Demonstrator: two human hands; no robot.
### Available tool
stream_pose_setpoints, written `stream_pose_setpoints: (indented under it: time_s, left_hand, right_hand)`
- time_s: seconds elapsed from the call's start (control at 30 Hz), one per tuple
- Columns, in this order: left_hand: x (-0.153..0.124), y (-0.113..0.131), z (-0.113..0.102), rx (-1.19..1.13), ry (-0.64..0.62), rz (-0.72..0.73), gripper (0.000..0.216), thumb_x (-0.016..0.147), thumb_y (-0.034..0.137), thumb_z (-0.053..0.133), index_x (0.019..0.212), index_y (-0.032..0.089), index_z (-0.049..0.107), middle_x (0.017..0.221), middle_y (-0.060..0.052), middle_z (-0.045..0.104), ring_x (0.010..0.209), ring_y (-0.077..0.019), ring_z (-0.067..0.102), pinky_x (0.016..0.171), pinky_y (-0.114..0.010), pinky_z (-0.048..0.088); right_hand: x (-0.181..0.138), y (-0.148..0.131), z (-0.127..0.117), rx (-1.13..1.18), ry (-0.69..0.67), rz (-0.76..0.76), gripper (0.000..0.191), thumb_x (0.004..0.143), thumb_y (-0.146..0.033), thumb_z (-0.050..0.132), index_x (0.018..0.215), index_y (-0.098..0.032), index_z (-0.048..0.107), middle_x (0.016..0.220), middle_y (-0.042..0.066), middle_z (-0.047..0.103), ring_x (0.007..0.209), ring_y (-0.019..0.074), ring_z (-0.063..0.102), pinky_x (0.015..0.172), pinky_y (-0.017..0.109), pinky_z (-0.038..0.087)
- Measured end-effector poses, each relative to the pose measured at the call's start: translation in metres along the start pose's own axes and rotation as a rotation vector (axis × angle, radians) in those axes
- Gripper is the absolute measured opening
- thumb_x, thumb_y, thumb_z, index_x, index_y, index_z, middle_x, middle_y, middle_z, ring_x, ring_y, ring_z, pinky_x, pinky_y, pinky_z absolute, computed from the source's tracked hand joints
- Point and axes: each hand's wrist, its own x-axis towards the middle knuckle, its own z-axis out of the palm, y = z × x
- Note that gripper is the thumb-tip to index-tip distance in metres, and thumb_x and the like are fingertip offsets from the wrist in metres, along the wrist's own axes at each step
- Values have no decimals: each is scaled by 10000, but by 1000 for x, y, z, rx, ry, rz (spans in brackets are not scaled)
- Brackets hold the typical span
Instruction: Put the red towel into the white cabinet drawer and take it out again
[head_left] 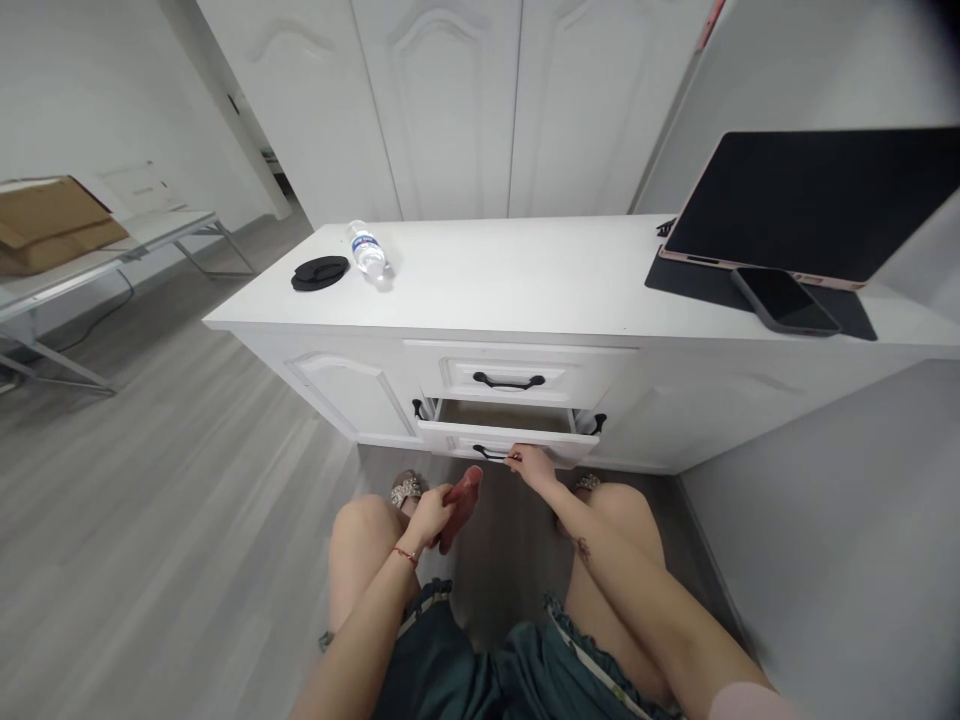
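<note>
Between my knees, my left hand (433,515) is closed around a reddish-brown elongated object (463,500) with a rounded, shiny upper end; its exact kind I cannot make out. My right hand (532,466) has its fingers closed on the right end of the black drawer handle (487,454). That handle belongs to the lower white drawer (442,438), which is pulled partway out. Its visible inside shows a bare, brownish bottom. Above it, the upper drawer (457,372) is pushed in, with a black handle of its own.
On the white countertop (510,280) lie a plastic water bottle (367,252) and a black flat item (320,272). To the right, a dark-screened tablet or laptop (817,200) leans back, with a phone (784,300) before it. A cardboard box (56,225) rests on a table at left.
</note>
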Motion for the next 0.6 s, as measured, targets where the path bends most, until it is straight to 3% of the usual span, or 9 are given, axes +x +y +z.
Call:
stream_pose_setpoints:
  time_s: [0.37,0.6]
  left_hand:
    - [2,15,-2,43,5,25,184,744,92,520,829,163,667,777,-50,696,717,-174,609,652,-232,395]
    - [2,9,-1,29,3,7,199,758,97,504,857,155,667,768,-57,686,688,-170,598,617,-231,379]
  right_hand:
    - [21,4,-2,55,18,-10,126,817,-314,604,818,-214,681,692,-8,706,696,134,631,579,211,344]
    - [34,9,0,108,36,-21,119,811,-294,601,821,-205,678,693,1,708,696,139,634,579,207,358]
